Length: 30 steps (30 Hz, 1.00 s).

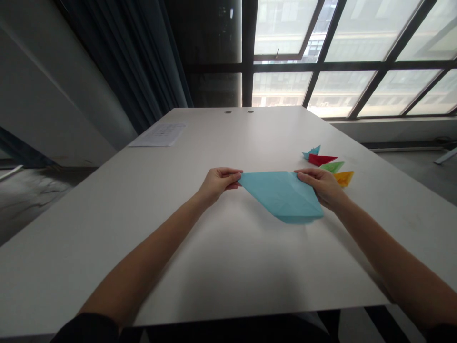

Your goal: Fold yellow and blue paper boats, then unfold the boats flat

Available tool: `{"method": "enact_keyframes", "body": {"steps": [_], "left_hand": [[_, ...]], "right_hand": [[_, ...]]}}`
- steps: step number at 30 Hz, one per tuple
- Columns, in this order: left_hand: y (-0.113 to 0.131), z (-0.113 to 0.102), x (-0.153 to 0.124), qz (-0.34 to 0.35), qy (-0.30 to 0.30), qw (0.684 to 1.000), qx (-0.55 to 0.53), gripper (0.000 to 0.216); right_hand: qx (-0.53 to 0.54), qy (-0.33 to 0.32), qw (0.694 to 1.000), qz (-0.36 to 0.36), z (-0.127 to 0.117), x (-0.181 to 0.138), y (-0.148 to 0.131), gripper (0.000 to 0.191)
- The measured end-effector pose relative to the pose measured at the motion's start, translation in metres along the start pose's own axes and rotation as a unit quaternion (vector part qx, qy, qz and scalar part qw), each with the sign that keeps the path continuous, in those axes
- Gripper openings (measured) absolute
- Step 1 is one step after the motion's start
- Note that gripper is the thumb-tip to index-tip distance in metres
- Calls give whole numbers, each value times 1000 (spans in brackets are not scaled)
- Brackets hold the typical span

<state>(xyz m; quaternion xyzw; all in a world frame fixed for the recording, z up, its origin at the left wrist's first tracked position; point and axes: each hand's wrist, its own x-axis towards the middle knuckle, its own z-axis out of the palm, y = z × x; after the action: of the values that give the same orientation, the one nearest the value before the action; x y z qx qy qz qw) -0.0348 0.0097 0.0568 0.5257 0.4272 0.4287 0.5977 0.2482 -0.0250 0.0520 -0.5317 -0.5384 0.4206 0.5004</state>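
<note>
A light blue sheet of paper (282, 195) is held up over the table between my two hands, with folds and creases showing on it. My left hand (220, 185) pinches its pointed left corner between thumb and fingers. At the upper right edge, my right hand (321, 186) grips the paper, thumb on the near side and the other fingers partly hidden behind. The paper's lower edge hangs down toward me, and a soft shadow falls on the tabletop beneath.
Right of the paper, folded paper pieces stand in a row: blue (312, 152), red (322, 160), green (332, 166) and orange (344, 178). A printed sheet (159, 135) lies at the white table's (107, 228) far left. Windows and a dark curtain (124, 57) stand beyond.
</note>
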Motion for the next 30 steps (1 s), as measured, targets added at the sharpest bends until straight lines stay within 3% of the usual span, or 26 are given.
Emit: {"method": "enact_keyframes", "body": {"steps": [3,5,10,13,19,30], "left_hand": [[5,-11,2,-117,-72,990,-24,32],[5,-19,9,-131,-80,988,14,30],[-2,-29,28,-56,-38,983,171,23],[-4,-29,30,1,-62,971,229,25],[-6,-29,26,47,-127,960,244,39],[-12,-27,30,72,-91,967,227,29]], "right_hand": [[79,-74,989,102,4,0,-3,34],[57,-108,986,114,8,5,1,38],[-146,-119,982,11,11,27,23,42],[-215,-100,970,-55,10,30,30,41],[-213,-78,969,-99,11,24,29,41],[-242,-50,961,-128,9,23,33,37]]}}
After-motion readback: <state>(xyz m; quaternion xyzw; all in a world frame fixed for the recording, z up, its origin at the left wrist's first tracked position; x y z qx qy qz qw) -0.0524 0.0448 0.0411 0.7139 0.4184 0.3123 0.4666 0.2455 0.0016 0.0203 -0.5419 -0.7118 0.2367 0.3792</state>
